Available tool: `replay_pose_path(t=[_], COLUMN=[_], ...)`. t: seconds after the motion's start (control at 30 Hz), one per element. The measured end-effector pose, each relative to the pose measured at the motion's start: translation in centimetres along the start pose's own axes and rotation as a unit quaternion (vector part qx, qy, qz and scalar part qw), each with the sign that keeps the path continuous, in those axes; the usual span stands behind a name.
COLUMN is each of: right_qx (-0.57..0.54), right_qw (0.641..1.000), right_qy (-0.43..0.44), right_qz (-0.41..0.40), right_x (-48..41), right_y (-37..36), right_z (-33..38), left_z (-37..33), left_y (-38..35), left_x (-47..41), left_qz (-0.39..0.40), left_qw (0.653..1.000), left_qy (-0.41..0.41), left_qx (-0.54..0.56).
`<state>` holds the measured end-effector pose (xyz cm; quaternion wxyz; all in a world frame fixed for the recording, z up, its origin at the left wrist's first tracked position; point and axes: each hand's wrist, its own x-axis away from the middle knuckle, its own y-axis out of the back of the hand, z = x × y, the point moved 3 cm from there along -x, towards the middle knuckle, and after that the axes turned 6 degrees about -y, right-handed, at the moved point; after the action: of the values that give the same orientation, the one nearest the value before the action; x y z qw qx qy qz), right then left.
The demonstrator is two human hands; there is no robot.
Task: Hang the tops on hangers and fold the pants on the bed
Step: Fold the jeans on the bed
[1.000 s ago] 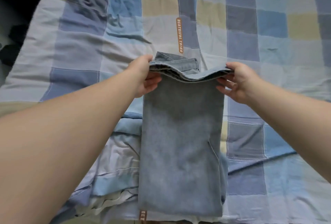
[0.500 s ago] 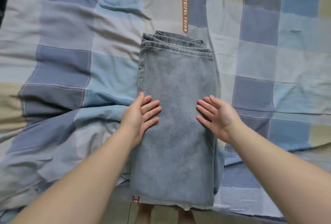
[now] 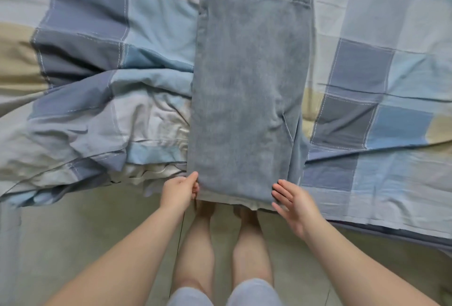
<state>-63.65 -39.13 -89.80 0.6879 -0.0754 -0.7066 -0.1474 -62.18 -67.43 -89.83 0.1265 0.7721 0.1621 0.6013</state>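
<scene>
Both hands have dropped from the middle of the pants to their near end since half a second ago, and the camera has tipped down, so the garment now runs from the top edge of the frame to just below centre.

Head view: the pair of faded grey-blue denim pants [image 3: 249,85] lies folded into a long, narrow rectangle on the checked patchwork bedcover of blue, grey and beige squares [image 3: 367,73]. Its stacked hems sit at the top centre of the frame. Its lower end hangs slightly past the edge of the bed, at centre.

The left hand [image 3: 181,192] grips the lower left corner of the pants, with the thumb lying on top of the denim and the fingers curled under the edge. The right hand [image 3: 296,204] is spread, its fingers straight and apart. Its fingertips [image 3: 277,187] reach the lower right corner of the pants, clasping nothing; whether they press on the cloth cannot be told.

On the left of the frame the bedcover is bunched into a rumpled heap [image 3: 97,122] just beside the pants. Across the bottom lies a pale tiled floor [image 3: 73,232], with the person's bare legs [image 3: 198,244] standing below the pants' lower end and light grey shorts [image 3: 254,291] at the bottom centre.
</scene>
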Motion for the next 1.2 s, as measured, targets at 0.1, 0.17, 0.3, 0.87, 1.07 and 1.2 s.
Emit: replay_pose_path(t=[0.1, 0.17, 0.3, 0.87, 1.07, 1.2], right_qx=[0.036, 0.060, 0.079, 0.053, 0.084, 0.095], right_qw=[0.997, 0.993, 0.992, 0.997, 0.992, 0.988], right_qy=[0.021, 0.039, 0.046, 0.010, -0.061, -0.095], right_qz=[-0.059, -0.097, -0.085, -0.050, -0.065, -0.076], right_x=[-0.7, -1.1, -1.6, 0.1, 2.5, 4.8], right_y=[0.8, 1.1, 0.9, 3.4, 6.3, 7.5], right_z=[-2.0, -2.7, -3.6, -5.8, -11.3, -13.2], left_z=[2.0, 2.7, 2.6, 4.9, 10.0, 11.8], left_y=[0.6, 0.4, 0.2, 0.1, 1.8, 2.8], left_x=[-0.4, -0.2, 0.0, 2.6, 6.4, 9.0], left_qz=[-0.036, -0.018, 0.015, 0.050, 0.072, 0.074], left_qw=[0.998, 1.000, 0.995, 0.987, 0.991, 0.994], left_qy=[-0.018, -0.025, -0.096, -0.151, -0.086, -0.042], left_qx=[-0.053, -0.005, 0.037, -0.033, -0.066, -0.064])
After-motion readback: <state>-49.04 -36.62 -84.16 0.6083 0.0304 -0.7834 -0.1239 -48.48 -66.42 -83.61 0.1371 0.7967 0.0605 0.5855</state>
